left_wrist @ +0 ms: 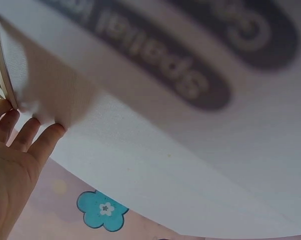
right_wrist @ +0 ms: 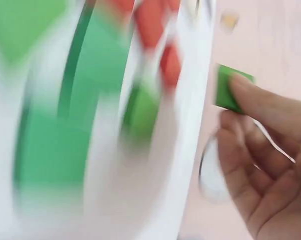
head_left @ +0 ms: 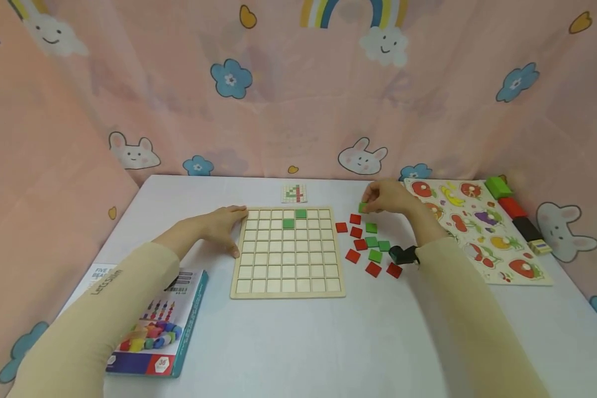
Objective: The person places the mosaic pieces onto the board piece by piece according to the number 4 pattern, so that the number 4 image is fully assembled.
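A wooden grid board [head_left: 288, 260] lies on the table, with two green tiles, one in the top row and another green tile [head_left: 288, 223] one row lower. Along the board's left edge rests my left hand [head_left: 219, 226], its fingers spread at the upper left corner and its thumb lower down. Between thumb and fingers, my right hand [head_left: 390, 197] pinches a green square tile [right_wrist: 230, 87], to the right of the board. Below that hand lie loose red tiles [head_left: 373, 269] and green tiles [head_left: 371, 228], several of each. A small pattern card [head_left: 294, 193] lies behind the board.
At the left front is a boxed toy set [head_left: 189, 309], partly under my left forearm. A fruit picture board [head_left: 497, 232] lies at the right, with green, red and black blocks [head_left: 512, 207] along its outer edge. A patterned pink cloth [head_left: 278, 121] hangs behind the table.
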{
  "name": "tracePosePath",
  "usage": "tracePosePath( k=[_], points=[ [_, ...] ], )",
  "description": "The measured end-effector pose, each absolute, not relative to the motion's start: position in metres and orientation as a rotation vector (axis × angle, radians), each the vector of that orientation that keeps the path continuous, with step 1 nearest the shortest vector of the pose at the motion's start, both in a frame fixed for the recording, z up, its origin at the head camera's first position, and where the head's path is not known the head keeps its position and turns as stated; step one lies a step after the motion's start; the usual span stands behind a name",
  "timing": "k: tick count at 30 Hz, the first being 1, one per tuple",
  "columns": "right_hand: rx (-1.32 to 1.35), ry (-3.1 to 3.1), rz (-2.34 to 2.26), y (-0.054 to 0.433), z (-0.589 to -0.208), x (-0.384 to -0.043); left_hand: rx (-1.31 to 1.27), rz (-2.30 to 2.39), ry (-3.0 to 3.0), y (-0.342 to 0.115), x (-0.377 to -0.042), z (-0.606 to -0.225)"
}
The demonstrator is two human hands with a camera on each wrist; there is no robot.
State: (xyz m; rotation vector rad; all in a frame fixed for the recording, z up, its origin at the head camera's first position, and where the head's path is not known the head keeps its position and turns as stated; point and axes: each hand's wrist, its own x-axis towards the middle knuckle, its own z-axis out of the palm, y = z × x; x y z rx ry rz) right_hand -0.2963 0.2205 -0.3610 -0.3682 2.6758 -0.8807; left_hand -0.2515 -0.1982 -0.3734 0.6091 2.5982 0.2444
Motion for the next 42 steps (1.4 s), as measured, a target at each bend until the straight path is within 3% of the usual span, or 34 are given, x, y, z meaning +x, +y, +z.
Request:
tracePosePath(
  k=[12,21,32,42],
  points=[
    [-0.593,2.549,-1.093,0.075,-0.378,-0.275,0.593,0.257,2.591,-0.201,-0.253,-0.375],
    [-0.671,2.588,-1.010,0.039,-0.385,-0.260,0.563,0.260,2.586,-0.200,-0.254,-0.376],
    [-0.802,2.657,-0.769,0.051,-0.381,-0.263,0.584,0.256,2.588,-0.200,-0.253,-0.376],
    [-0.567,2.747,-0.833,0.165,-0.375,-0.294,0.591,0.242,2.594,-0.202,-0.253,-0.376]
  ],
)
